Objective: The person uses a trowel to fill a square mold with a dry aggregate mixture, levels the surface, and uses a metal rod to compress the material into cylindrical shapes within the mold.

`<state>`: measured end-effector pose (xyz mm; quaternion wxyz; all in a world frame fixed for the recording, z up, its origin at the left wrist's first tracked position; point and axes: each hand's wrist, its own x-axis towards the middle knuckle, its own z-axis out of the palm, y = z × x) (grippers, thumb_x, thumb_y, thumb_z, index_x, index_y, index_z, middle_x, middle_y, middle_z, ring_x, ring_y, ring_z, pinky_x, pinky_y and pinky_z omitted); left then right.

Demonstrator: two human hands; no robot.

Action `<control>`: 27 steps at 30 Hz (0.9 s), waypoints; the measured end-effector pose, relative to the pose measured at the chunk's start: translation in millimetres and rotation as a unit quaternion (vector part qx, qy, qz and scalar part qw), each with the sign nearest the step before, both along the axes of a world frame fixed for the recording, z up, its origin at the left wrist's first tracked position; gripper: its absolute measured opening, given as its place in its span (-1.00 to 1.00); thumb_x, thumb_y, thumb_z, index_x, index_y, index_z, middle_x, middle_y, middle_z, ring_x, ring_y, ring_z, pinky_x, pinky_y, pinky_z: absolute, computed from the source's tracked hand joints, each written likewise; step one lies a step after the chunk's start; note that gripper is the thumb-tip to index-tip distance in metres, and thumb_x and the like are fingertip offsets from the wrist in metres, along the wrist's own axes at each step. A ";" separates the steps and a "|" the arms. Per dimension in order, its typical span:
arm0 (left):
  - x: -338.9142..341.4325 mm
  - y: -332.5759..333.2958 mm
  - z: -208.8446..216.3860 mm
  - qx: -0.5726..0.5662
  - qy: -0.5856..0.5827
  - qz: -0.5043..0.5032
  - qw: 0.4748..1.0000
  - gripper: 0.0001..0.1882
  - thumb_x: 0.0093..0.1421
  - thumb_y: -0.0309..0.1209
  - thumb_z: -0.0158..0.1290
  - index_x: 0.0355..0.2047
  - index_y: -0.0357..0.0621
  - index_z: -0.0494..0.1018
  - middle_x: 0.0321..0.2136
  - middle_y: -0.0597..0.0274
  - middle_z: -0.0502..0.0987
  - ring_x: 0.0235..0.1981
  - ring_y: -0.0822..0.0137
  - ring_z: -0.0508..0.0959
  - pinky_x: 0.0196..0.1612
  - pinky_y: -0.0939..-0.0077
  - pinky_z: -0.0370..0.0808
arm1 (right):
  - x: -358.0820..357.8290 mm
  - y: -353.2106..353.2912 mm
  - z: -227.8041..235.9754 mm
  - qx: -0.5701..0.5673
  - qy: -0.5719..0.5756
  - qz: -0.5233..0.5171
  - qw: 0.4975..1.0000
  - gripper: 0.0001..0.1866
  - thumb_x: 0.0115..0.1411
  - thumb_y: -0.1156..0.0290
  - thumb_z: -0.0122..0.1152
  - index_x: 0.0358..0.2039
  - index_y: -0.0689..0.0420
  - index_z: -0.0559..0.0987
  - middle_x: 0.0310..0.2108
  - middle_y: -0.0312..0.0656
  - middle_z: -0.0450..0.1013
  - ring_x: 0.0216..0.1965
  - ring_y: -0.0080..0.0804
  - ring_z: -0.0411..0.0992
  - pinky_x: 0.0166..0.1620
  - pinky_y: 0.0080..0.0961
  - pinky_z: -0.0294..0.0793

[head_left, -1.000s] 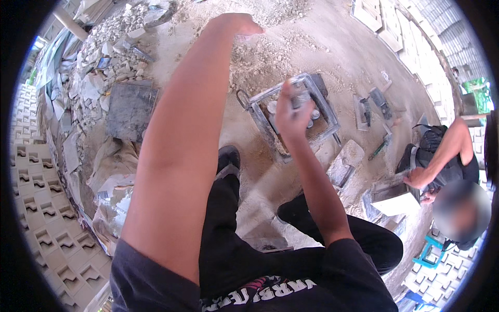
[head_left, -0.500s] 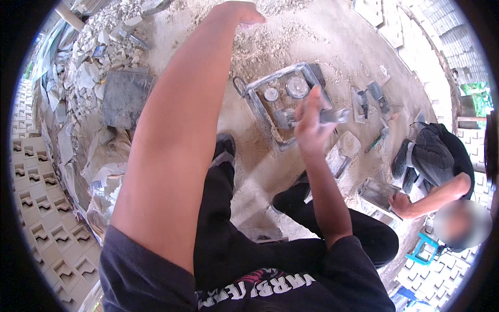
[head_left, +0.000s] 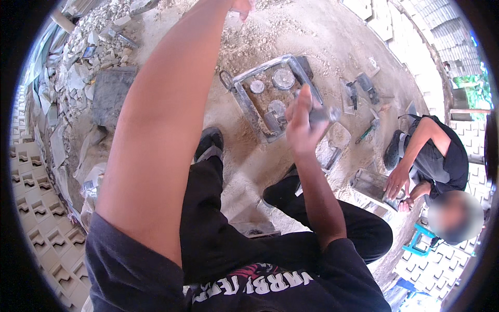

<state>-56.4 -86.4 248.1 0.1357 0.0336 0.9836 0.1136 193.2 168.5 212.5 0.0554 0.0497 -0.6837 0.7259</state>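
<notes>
My left arm stretches far forward. My left hand (head_left: 240, 7) is cut by the top edge above loose sand; its visible fingers look apart, with nothing seen in them. My right hand (head_left: 302, 127) is closed around a grey, blunt-ended tool (head_left: 325, 114), blurred and partly hidden by the fingers. It hangs over the near right side of a rectangular metal moulding frame (head_left: 248, 108) on the ground. Inside that frame lie a larger round disc (head_left: 283, 78), a smaller one (head_left: 257, 87) and a partly hidden round piece (head_left: 277, 108), on packed sand.
Rubble (head_left: 78, 78) and a dark flat slab (head_left: 112, 96) lie at left. Right of the frame are hand tools (head_left: 368, 88) and a green-handled tool (head_left: 367, 133). A co-worker (head_left: 436, 151) crouches at right, hands at a box-like mould (head_left: 366, 183), near a blue stool (head_left: 418, 242).
The view has shifted, so the scene sits further left. My left hand has gone further past the top edge. The tool in my right hand has turned. The co-worker now has both hands at the mould.
</notes>
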 end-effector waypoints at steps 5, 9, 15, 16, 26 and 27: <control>0.6 -17.5 -25.2 -0.010 0.128 0.019 0.992 -0.46 -0.20 -0.21 0.28 -0.19 -0.25 0.55 -0.25 -0.08 0.60 -0.16 -0.02 0.60 -0.14 0.14 0.52 | -7.5 -5.1 -16.5 -0.022 -0.025 -0.011 0.999 -0.63 0.38 0.32 0.00 -0.62 0.06 0.38 -0.67 -0.51 0.22 -0.64 -0.80 0.13 -0.64 -0.67 0.01; 9.0 4.7 -0.1 0.050 0.014 0.026 0.998 -0.41 -0.17 -0.17 0.29 -0.12 -0.23 0.53 -0.21 -0.05 0.60 -0.17 0.01 0.59 -0.15 0.12 0.52 | -1.6 14.6 -19.0 -0.012 0.091 0.029 0.995 -0.61 0.36 0.26 0.05 -0.64 0.04 0.35 -0.75 -0.48 0.16 -0.71 -0.73 0.05 -0.64 -0.63 0.01; 8.9 2.1 -5.2 0.201 -0.147 0.038 0.968 -0.49 -0.01 -0.17 0.20 -0.09 -0.22 0.50 -0.18 -0.02 0.59 -0.18 0.04 0.59 -0.20 0.12 0.51 | -9.3 6.1 -9.4 0.021 -0.012 -0.007 1.000 -0.59 0.38 0.29 0.00 -0.65 0.06 0.37 -0.71 -0.55 0.21 -0.68 -0.82 0.12 -0.65 -0.70 0.01; 10.0 2.4 5.7 0.149 -0.057 0.035 0.987 -0.51 0.01 -0.18 0.18 -0.10 -0.22 0.50 -0.18 -0.03 0.59 -0.17 0.04 0.59 -0.19 0.12 0.51 | -9.3 3.7 -13.6 -0.012 0.034 -0.004 0.999 -0.59 0.37 0.29 0.01 -0.66 0.06 0.37 -0.71 -0.55 0.20 -0.68 -0.82 0.11 -0.65 -0.69 0.01; 6.6 4.8 -0.8 0.069 0.043 0.028 0.996 -0.40 -0.09 -0.19 0.27 -0.04 -0.23 0.47 -0.08 -0.08 0.54 -0.06 0.03 0.54 -0.06 0.13 0.48 | -8.5 24.1 -49.9 0.020 0.069 0.024 0.997 -0.59 0.39 0.33 -0.06 -0.66 0.03 0.26 -0.75 -0.46 0.11 -0.73 -0.71 0.01 -0.65 -0.59 -0.05; 6.0 3.1 -4.7 0.067 0.048 0.028 0.996 -0.38 -0.11 -0.19 0.28 -0.04 -0.23 0.47 -0.07 -0.08 0.53 -0.05 0.02 0.54 -0.05 0.13 0.48 | -9.2 24.7 -53.6 0.048 0.011 0.069 0.996 -0.59 0.39 0.34 -0.06 -0.66 0.02 0.25 -0.76 -0.47 0.11 -0.73 -0.71 0.00 -0.66 -0.58 -0.07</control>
